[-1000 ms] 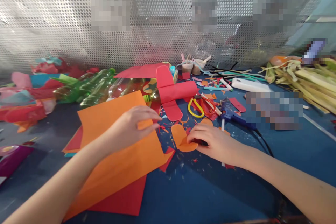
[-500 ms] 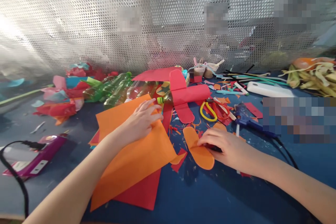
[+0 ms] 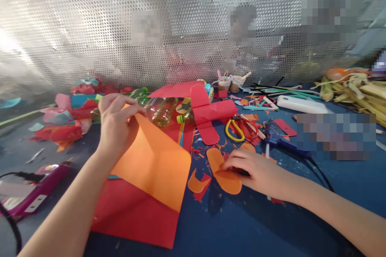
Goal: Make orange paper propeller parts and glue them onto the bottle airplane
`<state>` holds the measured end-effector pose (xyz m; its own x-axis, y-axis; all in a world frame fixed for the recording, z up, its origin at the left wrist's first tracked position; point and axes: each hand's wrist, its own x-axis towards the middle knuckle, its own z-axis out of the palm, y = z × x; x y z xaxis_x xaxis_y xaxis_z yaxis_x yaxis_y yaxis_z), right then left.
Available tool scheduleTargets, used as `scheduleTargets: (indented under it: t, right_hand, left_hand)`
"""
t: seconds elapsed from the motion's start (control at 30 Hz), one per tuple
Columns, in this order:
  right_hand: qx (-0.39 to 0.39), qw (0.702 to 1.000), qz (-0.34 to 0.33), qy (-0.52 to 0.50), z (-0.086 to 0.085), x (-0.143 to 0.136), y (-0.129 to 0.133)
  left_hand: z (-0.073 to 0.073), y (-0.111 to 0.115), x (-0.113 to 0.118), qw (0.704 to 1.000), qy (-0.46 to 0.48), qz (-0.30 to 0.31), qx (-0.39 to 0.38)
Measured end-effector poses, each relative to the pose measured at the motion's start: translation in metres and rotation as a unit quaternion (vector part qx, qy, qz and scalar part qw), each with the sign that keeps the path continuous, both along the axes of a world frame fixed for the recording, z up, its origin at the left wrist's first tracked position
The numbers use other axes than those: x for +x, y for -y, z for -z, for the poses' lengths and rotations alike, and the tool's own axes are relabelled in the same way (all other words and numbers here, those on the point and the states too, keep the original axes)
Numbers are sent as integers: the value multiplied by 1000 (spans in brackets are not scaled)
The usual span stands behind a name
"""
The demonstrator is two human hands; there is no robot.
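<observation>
The orange sheet (image 3: pixel 157 164) is in the near left part of the scene, and it is bent up now. Half a second ago it lay flat with the left hand (image 3: pixel 122 116) spread on top. Now that hand has its far left edge, so the sheet is picked up there and more of the red sheet (image 3: pixel 135 213) shows under it. The left hand is closed, with its fingers curled over the paper; its thumb is hard to see. Most of the orange sheet hangs to the right of that hand and nearer. To the right of the sheet, an orange scrap (image 3: pixel 197 185) lies apart from it. Next comes the rounded orange piece (image 3: pixel 229 182), in the same spot as before. The right hand (image 3: pixel 251 166) is just right of it, half curled, with its fingertips touching the middle; I cannot tell if they pinch or only press. Farther off are the red paper shape (image 3: pixel 214 111), the scissors (image 3: pixel 227 130) with a yellow loop, and the blue glue gun (image 3: pixel 273 139), all on the blue bench (image 3: pixel 211 235).
</observation>
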<state>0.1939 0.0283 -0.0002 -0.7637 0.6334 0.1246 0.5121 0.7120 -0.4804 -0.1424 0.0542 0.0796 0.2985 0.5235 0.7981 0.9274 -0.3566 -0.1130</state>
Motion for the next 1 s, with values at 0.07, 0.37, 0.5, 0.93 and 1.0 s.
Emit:
scheduleTargets:
  t: [0.07,0.37,0.5,0.93,1.0]
  right_hand:
    - [0,1000,4,0,-2,0,0]
    - [16,1000,5,-3,-9,-1,1]
    - [19,1000,8,12,-14,-1,2]
    - [96,989,92,-71,-11,-1,-1]
    - [79,988,103,-88,-10,0,-1]
  left_hand:
    - [3,-2,0,999,-21,-21,39]
    - [18,-16,3,994,-95,-23,46]
    - [21,-19,5,998,-59,-8,-6]
    - [-3,1,18,917,345,-125,-155]
    - [-7,0,23,879,431,-104,-177]
